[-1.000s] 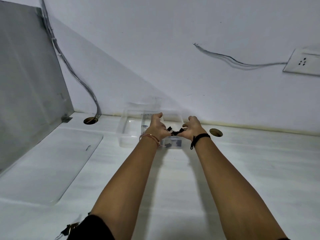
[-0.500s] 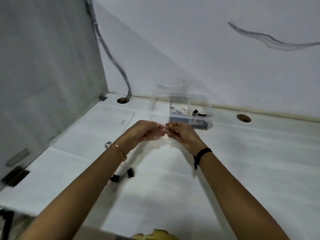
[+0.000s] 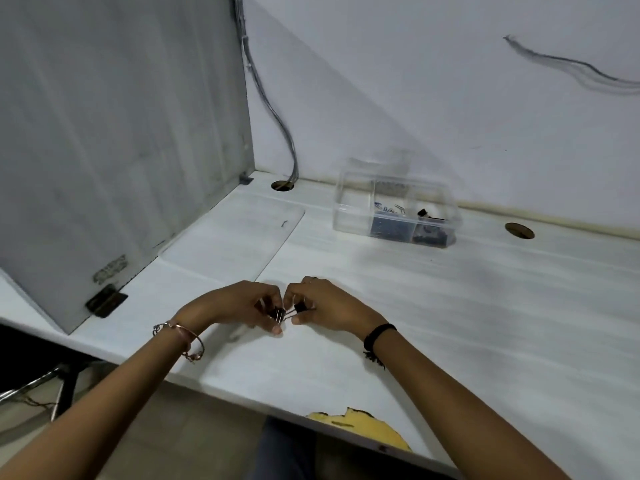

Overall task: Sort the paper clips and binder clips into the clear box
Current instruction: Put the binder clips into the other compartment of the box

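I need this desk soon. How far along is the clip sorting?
Done: the clear box holds sorted clips in several compartments. In hand: the left hand and right hand pinch two black binder clips near the desk front, away from the box. Left: getting those into the box; I see no other loose ones.

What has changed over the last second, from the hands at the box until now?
Both hands drew back from the clear box towards the desk's near edge. The left hand now pinches one black binder clip and the right hand another, the two meeting between them. The box stayed by the wall, clips inside.
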